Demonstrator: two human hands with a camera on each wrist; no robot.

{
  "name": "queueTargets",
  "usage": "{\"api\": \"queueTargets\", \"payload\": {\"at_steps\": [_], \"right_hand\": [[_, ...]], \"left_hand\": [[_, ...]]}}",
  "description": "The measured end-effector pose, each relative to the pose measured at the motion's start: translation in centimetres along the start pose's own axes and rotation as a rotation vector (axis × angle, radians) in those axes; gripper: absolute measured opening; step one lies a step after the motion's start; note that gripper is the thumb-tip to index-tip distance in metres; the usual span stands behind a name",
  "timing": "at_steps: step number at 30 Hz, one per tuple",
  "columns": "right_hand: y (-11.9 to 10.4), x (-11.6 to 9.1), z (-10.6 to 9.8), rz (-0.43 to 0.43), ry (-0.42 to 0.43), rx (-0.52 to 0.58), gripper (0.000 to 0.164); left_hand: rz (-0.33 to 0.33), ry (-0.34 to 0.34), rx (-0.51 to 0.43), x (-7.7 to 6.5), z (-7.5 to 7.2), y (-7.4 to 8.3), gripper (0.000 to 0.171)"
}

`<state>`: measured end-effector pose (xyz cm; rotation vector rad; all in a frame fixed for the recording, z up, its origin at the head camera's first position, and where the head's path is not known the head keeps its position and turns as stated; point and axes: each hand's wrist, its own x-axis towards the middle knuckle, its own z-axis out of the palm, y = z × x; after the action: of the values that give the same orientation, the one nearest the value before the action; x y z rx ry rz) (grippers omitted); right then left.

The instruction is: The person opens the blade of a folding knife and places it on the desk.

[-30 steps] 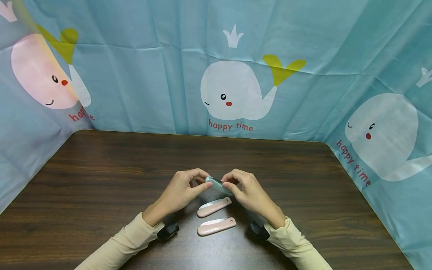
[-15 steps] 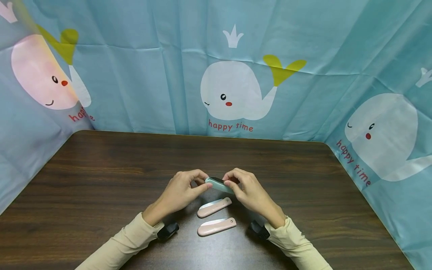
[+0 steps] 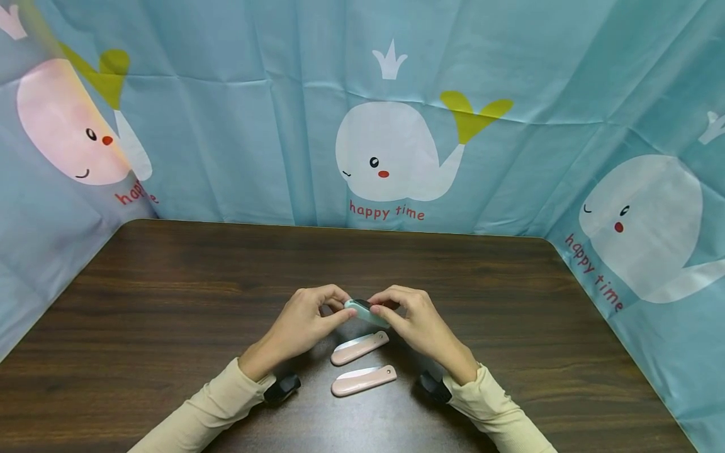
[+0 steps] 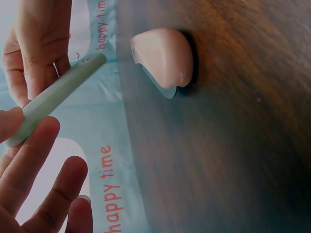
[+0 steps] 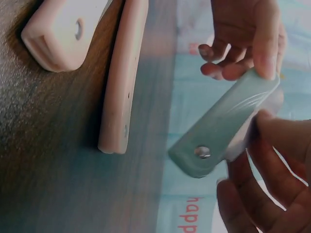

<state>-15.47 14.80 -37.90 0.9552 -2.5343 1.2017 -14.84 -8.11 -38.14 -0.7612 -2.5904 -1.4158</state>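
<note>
A mint-green folding knife [image 3: 368, 314] is held up between both hands, with its blade [image 5: 239, 143] largely folded along the handle. My left hand [image 3: 306, 318] pinches the handle's rounded end between thumb and fingers. On the blade's edge, the thumb and fingers of my right hand [image 3: 416, 319] take a pinch near the middle of the knife. The rivet end of the handle [image 5: 203, 152] points away from my left hand. Below the hands, two pink folding knives, a farther one [image 3: 360, 348] and a nearer one [image 3: 364, 381], lie on the table with blades folded in.
The dark wood-grain table [image 3: 170, 302] has a blue curtain [image 3: 226, 151] with printed whales behind it and along its sides. Black wrist cameras sit at the left cuff [image 3: 281, 389] and the right cuff [image 3: 435, 386].
My right hand has shifted slightly left along the green knife, to the middle of its blade. The knife has tilted a little. My left hand and the pink knives stay put.
</note>
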Motion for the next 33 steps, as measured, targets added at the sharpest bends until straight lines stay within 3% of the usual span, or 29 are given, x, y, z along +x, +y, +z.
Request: {"api": "queueTargets", "payload": {"at_steps": [10, 19, 25, 33], "right_hand": [[-0.33, -0.11, 0.13, -0.012, 0.028, -0.135, 0.003], [-0.5, -0.09, 0.29, -0.049, 0.101, -0.194, 0.004], [-0.55, 0.06, 0.13, -0.014, 0.097, -0.115, 0.005], [-0.39, 0.04, -0.04, 0.008, 0.031, -0.004, 0.01]], "left_hand": [[-0.002, -0.023, 0.088, -0.26, 0.01, 0.28, 0.01], [-0.031, -0.032, 0.081, -0.13, -0.14, 0.38, 0.01], [-0.051, -0.034, 0.025, 0.03, -0.41, 0.29, 0.009], [-0.052, -0.047, -0.018, 0.08, -0.4, 0.1, 0.007]]}}
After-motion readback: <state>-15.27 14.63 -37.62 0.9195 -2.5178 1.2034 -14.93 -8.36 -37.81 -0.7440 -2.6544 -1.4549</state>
